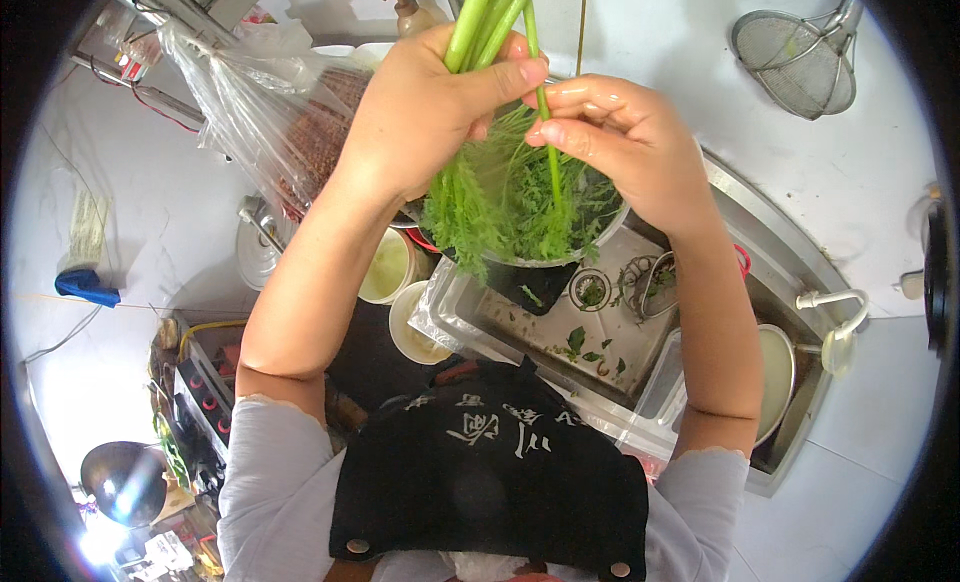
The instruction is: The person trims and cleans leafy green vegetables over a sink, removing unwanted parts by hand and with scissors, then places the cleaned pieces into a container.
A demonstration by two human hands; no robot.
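Note:
My left hand (427, 106) is closed around a bunch of thick green stems (480, 27). The bunch's feathery leaves (465, 207) hang below the fist, over a round basin (611, 233) with more feathery greens (570, 199) in it. Between thumb and fingers, my right hand (630, 139) pinches one thin green stem (553, 162) beside the bunch. That stem runs from near the left thumb down towards the leaves. Both hands look wet. My left hand and wrist hide part of the basin's far side.
Below the basin is a steel sink (517, 319) with a drain (590, 289) and scattered leaf scraps. Tubs (386, 267) stand to the left, near a clear plastic bag (225, 94) of reddish-brown contents. A mesh strainer (795, 57) hangs upper right; a tap (832, 301) sits at right.

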